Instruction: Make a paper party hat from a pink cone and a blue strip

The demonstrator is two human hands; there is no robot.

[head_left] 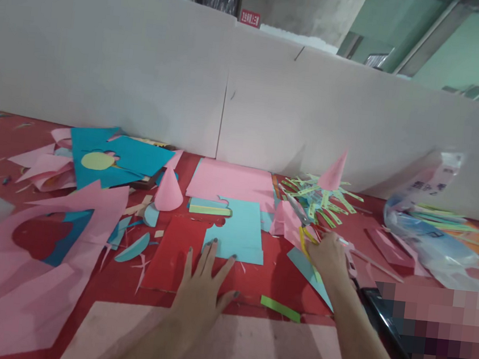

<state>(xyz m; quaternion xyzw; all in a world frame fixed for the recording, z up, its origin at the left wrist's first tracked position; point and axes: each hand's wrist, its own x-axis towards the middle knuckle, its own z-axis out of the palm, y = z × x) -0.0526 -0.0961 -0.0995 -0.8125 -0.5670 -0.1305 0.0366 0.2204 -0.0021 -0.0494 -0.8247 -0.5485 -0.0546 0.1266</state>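
Note:
My left hand lies flat with fingers spread, its fingertips on the lower edge of a light blue paper sheet and on the red paper beneath it. On the right, my right hand is closed round the yellow handle of a pair of scissors; its fingers are partly hidden. The grey blades point up and left over pink paper scraps. A green paper strip lies between my hands, nearer to me.
Pink paper cones stand behind. Cut pink sheets and teal paper cover the left. Green paper strips fan out at the back right, beside a plastic bag. A white partition closes the table's back; a black-edged device lies right.

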